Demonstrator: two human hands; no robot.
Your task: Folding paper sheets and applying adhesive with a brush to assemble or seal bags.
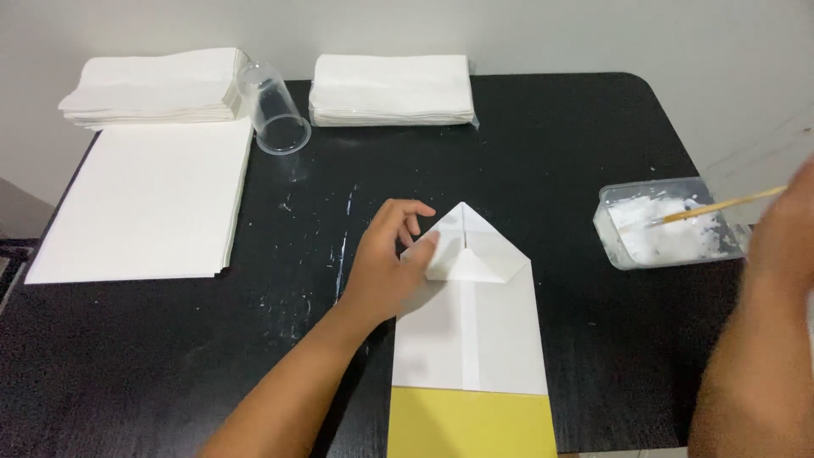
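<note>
A black rectangular table (526, 136) carries everything. At its left lies a wide stack of flat white paper sheets (144, 203), with two piles of folded white sheets behind. At centre lies a white-and-yellow folded paper bag (471, 339), its long axis running away from the person and its pointed folded end farthest off. The left hand (386, 263) presses flat on the left flap of that point, fingers spread, gripping nothing. The right hand (784, 233), blurred, is well right of the bag, beside a clear plastic tub of white paste (666, 225); it seems to pinch the thin wooden stick (721, 206) resting there, though I cannot tell for sure.
</note>
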